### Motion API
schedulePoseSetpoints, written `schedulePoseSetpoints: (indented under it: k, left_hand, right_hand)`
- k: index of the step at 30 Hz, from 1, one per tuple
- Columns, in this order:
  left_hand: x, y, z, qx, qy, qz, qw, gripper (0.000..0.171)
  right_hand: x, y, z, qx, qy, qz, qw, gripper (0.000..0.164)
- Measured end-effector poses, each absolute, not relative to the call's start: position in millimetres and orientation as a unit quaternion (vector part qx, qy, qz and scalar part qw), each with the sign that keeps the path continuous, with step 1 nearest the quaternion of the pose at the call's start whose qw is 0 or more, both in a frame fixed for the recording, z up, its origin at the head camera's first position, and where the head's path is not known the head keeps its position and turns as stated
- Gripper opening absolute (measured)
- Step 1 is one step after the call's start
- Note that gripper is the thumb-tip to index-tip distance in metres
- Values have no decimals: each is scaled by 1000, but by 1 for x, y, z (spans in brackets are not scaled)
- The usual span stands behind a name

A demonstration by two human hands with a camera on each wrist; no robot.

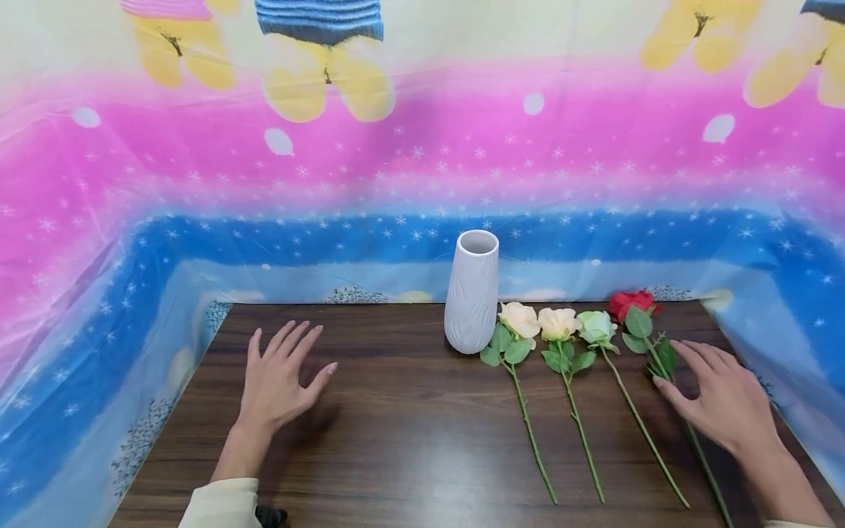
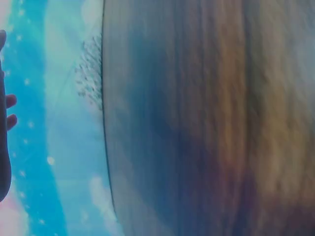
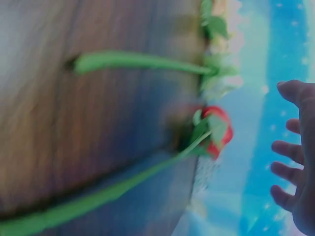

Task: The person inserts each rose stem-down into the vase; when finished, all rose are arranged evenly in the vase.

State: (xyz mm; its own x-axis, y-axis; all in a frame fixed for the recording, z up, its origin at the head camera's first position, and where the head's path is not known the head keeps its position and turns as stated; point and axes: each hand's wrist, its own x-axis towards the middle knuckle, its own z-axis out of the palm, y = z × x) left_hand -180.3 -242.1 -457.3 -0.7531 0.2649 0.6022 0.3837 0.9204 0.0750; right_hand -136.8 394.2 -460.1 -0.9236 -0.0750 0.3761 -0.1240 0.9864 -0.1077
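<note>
My left hand (image 1: pixel 277 378) hovers over the left part of the table, fingers spread, holding nothing. On the right, my right hand (image 1: pixel 722 396) is above the stem of a red rose (image 1: pixel 630 303), its fingers loosely extended. In the right wrist view that hand (image 3: pixel 298 152) appears apart from the red rose (image 3: pixel 219 132). A white ribbed vase (image 1: pixel 472 297) stands upright near the table's back edge. Beside it lie a peach rose (image 1: pixel 519 320), a second cream-peach rose (image 1: pixel 559 323) and a pale green rose (image 1: pixel 597 328), stems pointing toward me.
The dark wooden table (image 1: pixel 370 433) ends at a back edge against a pink and blue printed cloth (image 1: pixel 409 161). That cloth also hangs along both sides. A dark band (image 1: pixel 271 515) shows at my left sleeve (image 1: pixel 221 504).
</note>
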Motion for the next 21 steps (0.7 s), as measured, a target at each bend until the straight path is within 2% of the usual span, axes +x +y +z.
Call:
schedulePoseSetpoints:
  k: [4, 7, 11, 21]
  left_hand:
    - [-182, -230, -449, -180, -924, -136, 309, 61]
    - [-183, -218, -444, -179, -921, -163, 306, 50]
    - [-184, -201, -440, -173, -920, -198, 289, 44]
    - [-192, -154, -424, -160, -907, -300, 247, 38]
  right_hand:
    - [-138, 379, -447, 34, -981, 117, 148, 70]
    - [-138, 369, -440, 23, -985, 135, 109, 73]
    - [-140, 353, -435, 28, -984, 156, 87, 73]
    - [-149, 317, -435, 87, -960, 251, 92, 46]
